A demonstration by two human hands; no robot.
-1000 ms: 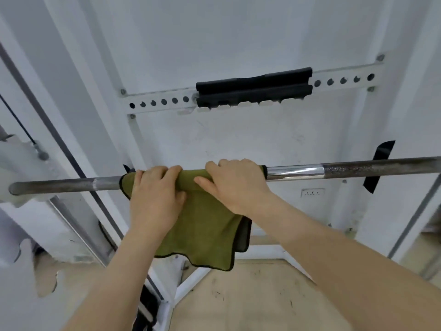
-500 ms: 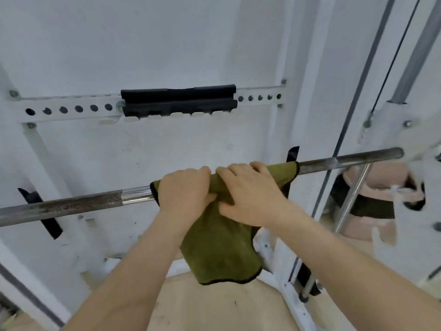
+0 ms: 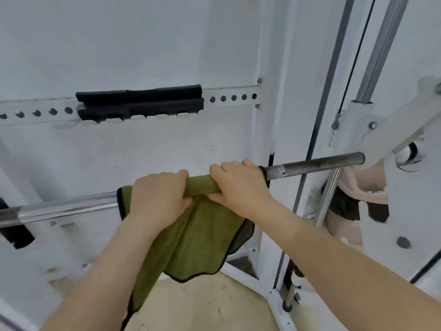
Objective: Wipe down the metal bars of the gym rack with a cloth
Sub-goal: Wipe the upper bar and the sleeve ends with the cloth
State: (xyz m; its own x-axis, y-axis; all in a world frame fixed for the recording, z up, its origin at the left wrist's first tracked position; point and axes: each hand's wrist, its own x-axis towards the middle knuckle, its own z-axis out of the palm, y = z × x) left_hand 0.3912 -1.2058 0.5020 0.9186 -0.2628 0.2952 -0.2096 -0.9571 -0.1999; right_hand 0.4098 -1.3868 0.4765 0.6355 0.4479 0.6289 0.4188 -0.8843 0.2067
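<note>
A long metal bar [image 3: 312, 164] runs across the white gym rack, dull and dark at the right, shiny chrome at the left [image 3: 69, 207]. An olive-green cloth [image 3: 193, 237] with a black hem is draped over the bar's middle and hangs down below it. My left hand [image 3: 158, 197] grips the cloth-wrapped bar from above. My right hand [image 3: 238, 188] grips it just to the right, at the cloth's right edge. A short stretch of wrapped cloth shows between the two hands.
A white perforated crossbar [image 3: 232, 97] with a black foam pad [image 3: 139, 100] is fixed behind. White uprights, a chrome guide rod [image 3: 379, 47] and a black cable [image 3: 355, 50] stand at the right. A black J-hook [image 3: 14, 232] sits at left. Beige floor [image 3: 202, 304] lies below.
Both hands and the cloth have slid rightward along the bar, toward its dark right end. More shiny bar shows at the left, and the hands have spread slightly apart.
</note>
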